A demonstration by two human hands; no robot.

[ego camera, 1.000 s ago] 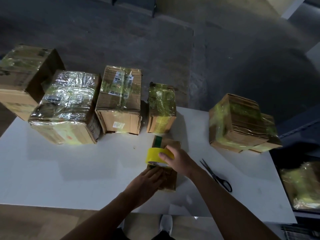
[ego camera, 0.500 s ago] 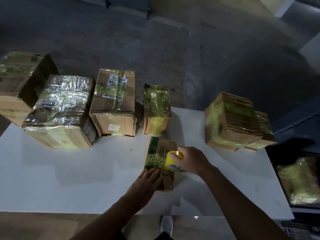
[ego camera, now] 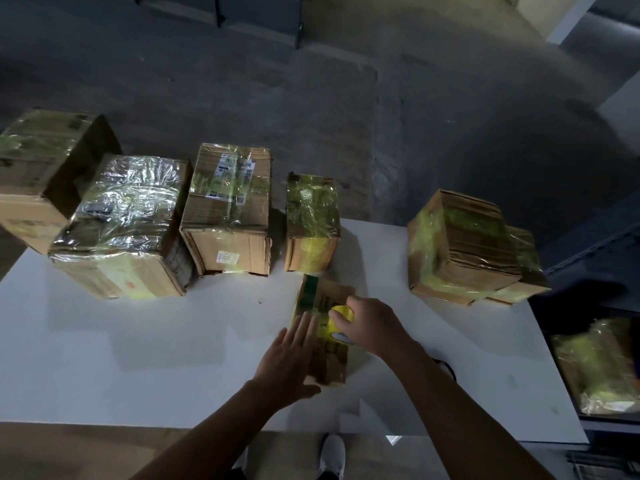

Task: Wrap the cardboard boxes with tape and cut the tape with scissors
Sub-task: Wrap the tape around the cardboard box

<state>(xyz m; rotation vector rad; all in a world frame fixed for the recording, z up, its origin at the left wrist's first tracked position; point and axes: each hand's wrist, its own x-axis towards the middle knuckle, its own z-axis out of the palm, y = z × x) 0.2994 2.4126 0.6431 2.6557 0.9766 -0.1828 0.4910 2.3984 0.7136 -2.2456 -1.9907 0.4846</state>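
1. Nearest, the left hand (ego camera: 287,362) lies flat on the small brown cardboard box (ego camera: 332,296) at mid-table, with its fingers straight and close together.
2. The right hand (ego camera: 374,327) curls round the yellow tape roll (ego camera: 341,322), which sits on the box's top.
3. Beyond, taped boxes (ego camera: 311,209) — glossy and crinkled — line the far edge of the white table (ego camera: 138,358).

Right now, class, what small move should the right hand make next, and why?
Probably draw the yellow tape roll across the small cardboard box toward its right edge: the right hand grips the roll on the box top; the left hand lies flat, steadying it.
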